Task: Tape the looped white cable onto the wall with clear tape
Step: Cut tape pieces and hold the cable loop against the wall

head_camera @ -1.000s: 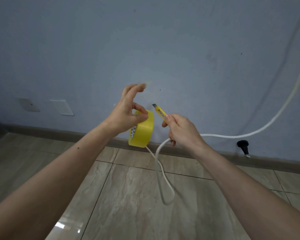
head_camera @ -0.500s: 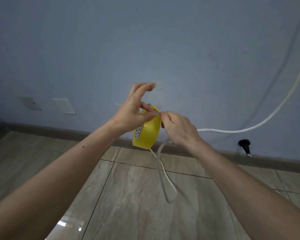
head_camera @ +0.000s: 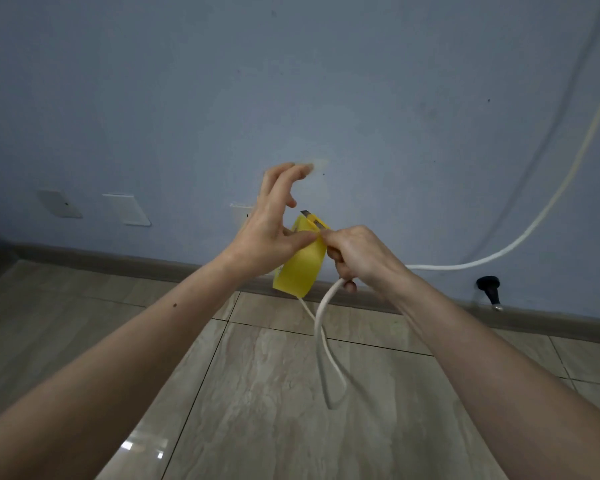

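White cable [head_camera: 321, 341] loops below the right hand's [head_camera: 357, 254] grip; left hand [head_camera: 271, 237] pinches tape roll [head_camera: 300, 268].

tape roll [head_camera: 300, 268]: yellow | cable [head_camera: 321, 341]: white | wall [head_camera: 291, 81]: blue

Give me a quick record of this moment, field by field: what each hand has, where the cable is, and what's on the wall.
left hand: holds the yellow tape roll, thumb on its rim, upper fingers spread
right hand: grips the yellow utility knife and the looped white cable together
knife blade: out, at the top of the roll
cable: loop hangs below the right hand above the tiled floor; the rest runs right and up the blue wall
wall: white cover plates low on the left
task state: cable not yet taped
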